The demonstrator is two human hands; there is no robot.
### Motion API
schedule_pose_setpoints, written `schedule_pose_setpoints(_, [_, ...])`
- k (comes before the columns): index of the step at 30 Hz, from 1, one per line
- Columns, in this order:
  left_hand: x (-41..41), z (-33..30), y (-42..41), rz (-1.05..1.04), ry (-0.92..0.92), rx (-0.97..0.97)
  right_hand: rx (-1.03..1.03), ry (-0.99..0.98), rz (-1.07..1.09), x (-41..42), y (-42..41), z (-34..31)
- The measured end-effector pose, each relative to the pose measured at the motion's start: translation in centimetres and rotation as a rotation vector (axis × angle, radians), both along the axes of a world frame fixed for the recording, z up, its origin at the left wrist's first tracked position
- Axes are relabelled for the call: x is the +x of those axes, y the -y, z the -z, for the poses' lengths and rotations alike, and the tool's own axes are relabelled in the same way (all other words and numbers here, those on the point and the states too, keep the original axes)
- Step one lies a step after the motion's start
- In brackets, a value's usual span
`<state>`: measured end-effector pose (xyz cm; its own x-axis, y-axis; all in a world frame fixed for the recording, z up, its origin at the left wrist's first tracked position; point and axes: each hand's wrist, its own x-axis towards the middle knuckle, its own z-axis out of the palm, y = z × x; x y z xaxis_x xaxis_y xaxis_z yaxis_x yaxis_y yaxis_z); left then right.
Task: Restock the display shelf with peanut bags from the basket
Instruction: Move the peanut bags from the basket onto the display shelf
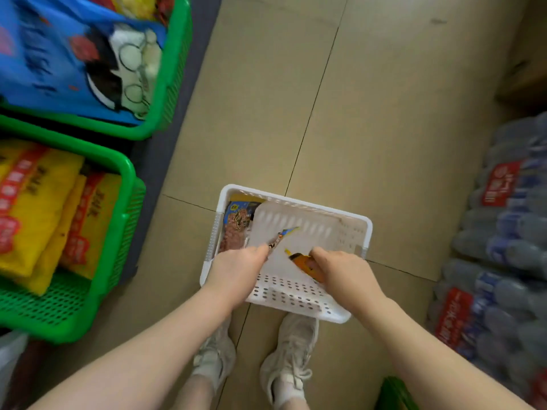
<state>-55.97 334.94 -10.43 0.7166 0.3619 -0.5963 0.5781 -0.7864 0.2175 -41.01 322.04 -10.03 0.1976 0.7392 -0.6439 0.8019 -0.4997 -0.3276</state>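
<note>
A white perforated basket [349, 229] sits on the floor in front of my feet. One peanut bag [236, 229], blue and yellow with brown peanuts showing, lies against its left wall. My left hand [236, 270] is inside the basket, pinching a thin blue-yellow bag [284, 236] seen edge-on. My right hand [343, 270] is beside it, closed on an orange bag [302, 261] low in the basket.
Two green crates stand at the left: the near crate [97, 294] holds yellow and red packs, the far crate [174, 84] holds large blue bags. Shrink-wrapped water bottles [503, 261] are stacked at the right. Beige tiled floor [370, 113] lies beyond the basket.
</note>
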Motion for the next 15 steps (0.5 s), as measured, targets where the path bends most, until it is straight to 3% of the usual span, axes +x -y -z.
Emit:
schedule_pose_setpoints(8, [-3.2, -25.8, -2.6, -0.170, 0.227, 0.217, 0.220, -0.203, 0.478, 0.6, -5.0, -25.8])
schedule_pose_setpoints(15, [-12.5, -45.3, -0.8, -0.515, 0.497, 0.508, 0.523, -0.356, 0.386, -5.4, -9.5, -45.4])
